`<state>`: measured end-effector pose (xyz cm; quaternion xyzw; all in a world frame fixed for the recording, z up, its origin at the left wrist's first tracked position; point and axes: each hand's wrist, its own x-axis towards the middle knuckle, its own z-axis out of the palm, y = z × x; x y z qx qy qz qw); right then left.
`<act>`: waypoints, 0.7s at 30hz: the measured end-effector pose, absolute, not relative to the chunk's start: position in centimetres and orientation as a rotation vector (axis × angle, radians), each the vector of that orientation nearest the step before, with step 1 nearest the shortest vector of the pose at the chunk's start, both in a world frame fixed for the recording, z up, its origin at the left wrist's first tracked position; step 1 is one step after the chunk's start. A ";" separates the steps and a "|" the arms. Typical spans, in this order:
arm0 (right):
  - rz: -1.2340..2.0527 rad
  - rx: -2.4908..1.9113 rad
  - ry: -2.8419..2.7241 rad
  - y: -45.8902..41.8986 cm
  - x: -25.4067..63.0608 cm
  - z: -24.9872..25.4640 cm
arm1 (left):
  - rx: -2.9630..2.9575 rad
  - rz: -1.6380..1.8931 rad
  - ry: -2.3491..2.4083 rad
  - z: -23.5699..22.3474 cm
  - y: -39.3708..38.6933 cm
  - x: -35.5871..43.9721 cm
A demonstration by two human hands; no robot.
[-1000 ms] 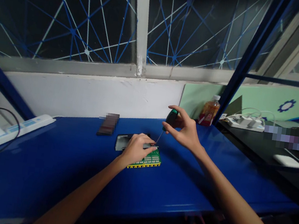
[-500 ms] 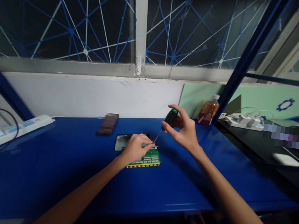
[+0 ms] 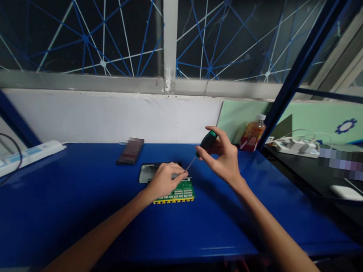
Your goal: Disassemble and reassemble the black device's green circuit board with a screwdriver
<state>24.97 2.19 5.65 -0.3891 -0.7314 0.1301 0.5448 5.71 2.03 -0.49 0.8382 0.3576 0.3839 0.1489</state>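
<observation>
My right hand (image 3: 221,157) grips a screwdriver (image 3: 206,143) by its black and green handle, with the thin shaft slanting down to the left. The shaft's tip ends at the fingertips of my left hand (image 3: 167,179). Those left fingers are closed, thumb against forefinger, over the far edge of a green circuit board (image 3: 184,194); whatever they pinch is hidden. Yellow trim runs along the board's near edge. Behind and left of it, partly covered by my left hand, a grey and black open casing (image 3: 146,174) lies on the blue table (image 3: 188,231).
A dark flat object (image 3: 131,152), partly blurred out, lies behind the casing. On the left is a white power strip (image 3: 35,151) with a black cable. A bottle (image 3: 252,132) stands at the back right beside a blue frame post (image 3: 283,96). A black desk (image 3: 318,173) adjoins on the right.
Hardly anything differs: the screwdriver's tip has shifted very slightly left at my left fingertips. Both hands keep their hold and place.
</observation>
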 end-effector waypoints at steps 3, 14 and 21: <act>0.304 -0.922 -1.745 2.2 25.0 5.6 | 2.414 1.101 1.021 -0.4 2.0 5.7; 0.378 -0.884 -1.743 1.9 24.6 5.8 | 2.366 1.051 1.053 1.2 1.9 5.0; 0.508 -0.804 -1.861 1.7 22.3 5.8 | 2.338 0.818 0.921 4.1 2.0 2.0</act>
